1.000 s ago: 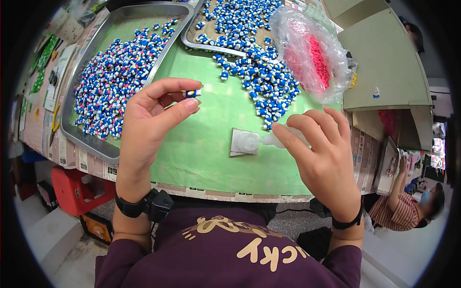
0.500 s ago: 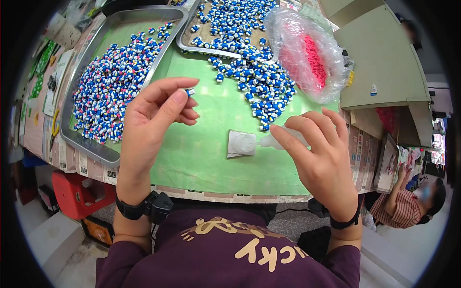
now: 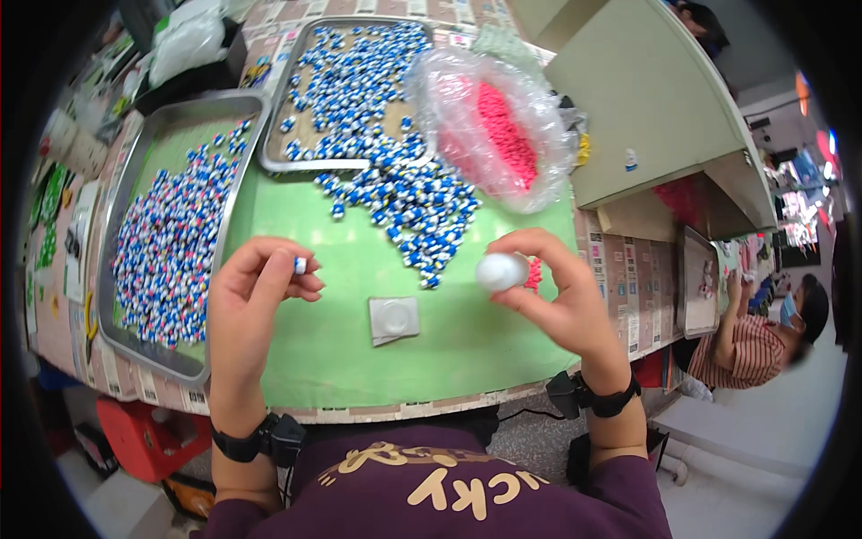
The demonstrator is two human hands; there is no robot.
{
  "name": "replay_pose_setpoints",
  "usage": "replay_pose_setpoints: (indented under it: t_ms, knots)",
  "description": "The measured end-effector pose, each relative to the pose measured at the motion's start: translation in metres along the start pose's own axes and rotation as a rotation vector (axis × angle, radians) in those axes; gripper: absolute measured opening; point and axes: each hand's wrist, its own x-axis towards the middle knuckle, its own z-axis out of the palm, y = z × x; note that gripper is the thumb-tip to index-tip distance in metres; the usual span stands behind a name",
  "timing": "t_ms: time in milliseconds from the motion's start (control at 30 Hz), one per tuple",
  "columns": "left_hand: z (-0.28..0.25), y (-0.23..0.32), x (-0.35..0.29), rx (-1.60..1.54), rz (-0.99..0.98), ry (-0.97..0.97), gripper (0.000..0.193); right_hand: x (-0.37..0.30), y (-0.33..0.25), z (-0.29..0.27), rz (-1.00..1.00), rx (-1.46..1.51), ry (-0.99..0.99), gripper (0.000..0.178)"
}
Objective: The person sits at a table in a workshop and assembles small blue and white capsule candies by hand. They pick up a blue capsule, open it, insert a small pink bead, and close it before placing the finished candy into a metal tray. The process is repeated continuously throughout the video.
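My left hand pinches a small blue-and-white figure piece between thumb and fingers. In my right hand is a white plastic squeeze bottle, gripped between thumb and fingers, with one round end facing up; its nozzle is hidden. Between my hands, nearer to me, a small square grey-white pad with a round pale patch rests on the green mat. A few small pink pieces show just behind the bottle. Beyond my hands, a loose heap of blue-and-white pieces covers part of the mat.
A metal tray of similar pieces with pink bits stands at left; another metal tray of pieces lies behind. A clear plastic bag holds pink pieces. A grey cabinet borders the right. A person in a striped shirt sits farther right.
The right hand has lifted the bottle off the pad and turned it more upright. The left hand still pinches its piece, now turned differently. The whole view has shifted.
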Motion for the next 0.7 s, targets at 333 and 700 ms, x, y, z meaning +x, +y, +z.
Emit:
replay_pose_setpoints:
  t_ms: [333, 700]
  knots:
    - [-0.007, -0.011, 0.011, -0.396, -0.286, 0.056, 0.019, 0.009, 0.093, -0.052, 0.265, 0.244, 0.450, 0.043]
    - [-0.018, -0.013, 0.022, -0.981, -0.408, 0.117, 0.034, -0.005, 0.082, -0.034, 0.149, -0.190, 0.667, 0.037]
